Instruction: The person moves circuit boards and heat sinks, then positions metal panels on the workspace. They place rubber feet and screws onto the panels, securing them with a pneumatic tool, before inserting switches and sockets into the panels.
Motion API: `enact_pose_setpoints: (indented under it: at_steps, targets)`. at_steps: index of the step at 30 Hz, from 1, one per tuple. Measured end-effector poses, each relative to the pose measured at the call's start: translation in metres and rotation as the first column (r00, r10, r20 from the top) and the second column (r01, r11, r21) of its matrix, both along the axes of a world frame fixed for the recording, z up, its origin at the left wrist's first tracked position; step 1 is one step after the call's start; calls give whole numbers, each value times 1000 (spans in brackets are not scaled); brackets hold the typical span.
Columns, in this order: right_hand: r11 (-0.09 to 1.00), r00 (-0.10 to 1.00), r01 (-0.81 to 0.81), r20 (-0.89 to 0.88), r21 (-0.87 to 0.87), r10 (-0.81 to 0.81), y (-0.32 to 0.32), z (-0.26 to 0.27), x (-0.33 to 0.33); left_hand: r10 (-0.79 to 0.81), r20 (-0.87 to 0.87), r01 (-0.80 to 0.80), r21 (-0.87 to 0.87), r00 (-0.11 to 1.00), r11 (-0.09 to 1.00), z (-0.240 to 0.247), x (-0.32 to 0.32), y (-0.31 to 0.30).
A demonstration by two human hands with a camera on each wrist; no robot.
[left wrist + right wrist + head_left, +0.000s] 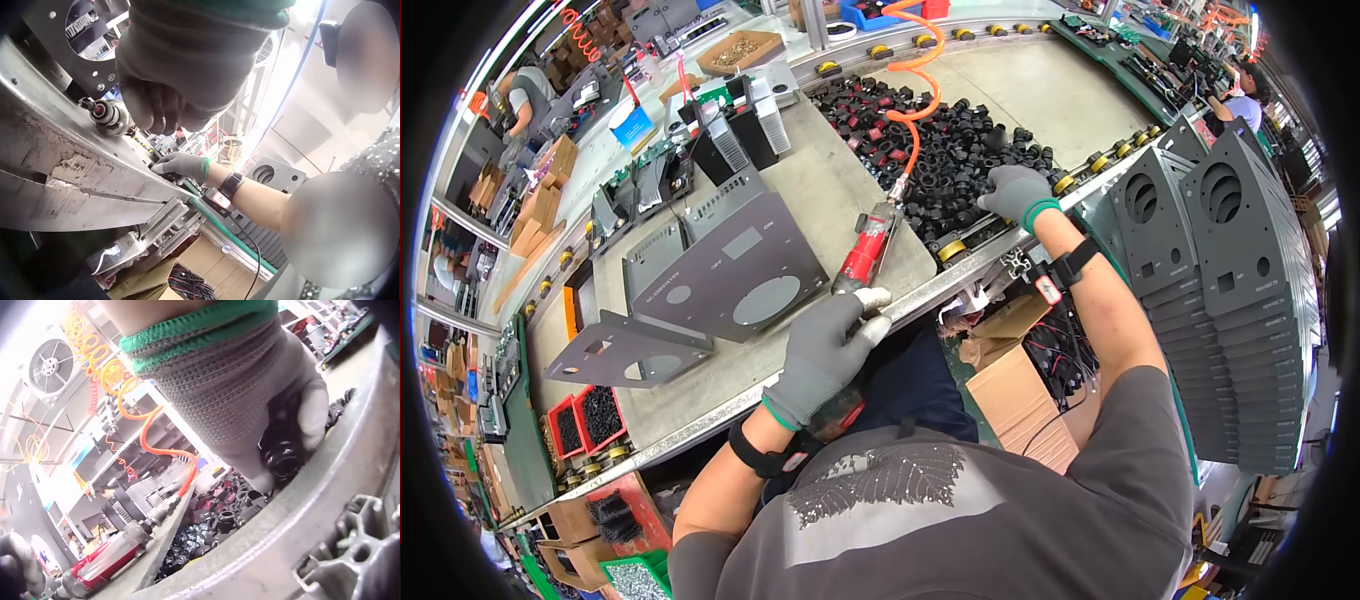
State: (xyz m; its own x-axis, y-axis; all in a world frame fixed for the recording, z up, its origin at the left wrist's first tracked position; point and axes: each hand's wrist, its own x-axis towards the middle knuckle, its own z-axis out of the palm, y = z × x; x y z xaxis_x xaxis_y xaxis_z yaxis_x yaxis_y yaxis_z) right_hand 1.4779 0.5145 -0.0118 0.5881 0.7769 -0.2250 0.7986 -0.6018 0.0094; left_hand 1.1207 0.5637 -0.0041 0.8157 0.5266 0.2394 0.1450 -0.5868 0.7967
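Observation:
My right hand (1020,195), in a grey glove with a green cuff, is over a heap of small black plastic parts (960,150). Between its thumb and fingers it grips a black cylindrical plastic fitting (284,456), whose round end shows in the right wrist view. The gloved left hand (825,350) is at the bench's front edge with its fingers loosely bent. Just beyond its fingertips lies a red pneumatic screwdriver (867,250), joined to an orange coiled hose (912,120). Left of it stand dark grey sheet-metal panels (720,265) with round cutouts.
Stacked grey panels (1225,270) stand at the right. A cardboard box (1025,400) with dark cables sits below the bench edge. Red bins (603,415) of small black parts are at the left. Yellow rollers (953,252) line the metal rail. Assembled units (745,130) stand farther back.

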Motion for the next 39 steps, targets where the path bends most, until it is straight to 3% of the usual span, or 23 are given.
enact_pose_setpoints:
  at_steps: [2,4,6,8,11,12,14,15,16,18,20,22,23,24,26,28,29,30,33,34,36,39]
  targets:
    - [999,997,0,-77,54,5,0,-15,8,-20,4,20,19,1000,1000,-4,-1,0]
    - [992,997,14,-73,123,-5,7,-22,11,28,-22,-24,168,999,985,-11,-8,0]
    - [996,997,36,-72,77,-30,17,-13,11,66,-38,-54,252,997,966,-18,-18,1]
    - [998,996,55,-68,35,-52,37,-4,9,179,75,-191,515,981,836,-24,-31,4]
    - [922,984,-179,44,343,175,78,-11,15,264,119,-284,560,957,778,-35,-54,7]
    - [915,981,-185,12,358,194,98,-13,14,314,125,-327,568,941,755,-41,-62,8]
    - [828,941,-339,175,446,291,151,-61,37,353,100,-343,575,930,743,-58,-77,12]
    - [804,890,-455,208,382,405,169,-65,42,366,55,-325,594,929,736,-62,-83,10]
    - [673,831,-554,268,491,488,184,-76,47,382,11,-309,612,924,728,-65,-88,10]
    - [605,813,-563,246,563,528,210,-90,47,363,-19,-268,640,931,720,-68,-87,12]
    - [712,830,-542,150,447,538,220,-83,34,375,-28,-268,649,927,712,-66,-84,12]
    - [834,865,-501,165,233,474,235,-92,32,354,-27,-251,654,935,713,-68,-83,15]
    - [812,841,-541,167,218,515,249,-105,41,346,-29,-244,657,938,713,-68,-82,16]
    - [786,835,-551,186,281,518,248,-101,38,339,-34,-236,654,940,719,-67,-82,16]
    - [755,873,-450,57,476,485,247,-93,41,349,-66,-225,649,935,727,-66,-83,15]
    - [323,646,-724,435,610,627,260,-113,72,342,-87,-206,652,936,730,-63,-80,15]
    - [277,618,-747,478,604,625,259,-108,70,345,-91,-204,656,934,727,-63,-79,16]
    - [364,663,-676,315,641,679,262,-106,63,346,-99,-198,663,933,722,-62,-80,16]
    - [784,849,-491,6,379,529,252,-65,7,351,-115,-195,653,929,731,-58,-78,15]
    - [678,771,-610,111,410,627,251,-77,8,360,-116,-199,661,926,724,-58,-77,15]
    - [702,719,-694,99,158,688,261,-86,18,360,-100,-204,672,927,711,-61,-78,15]
    - [583,646,-760,246,286,722,268,-106,30,376,-151,-195,651,914,733,-59,-81,10]
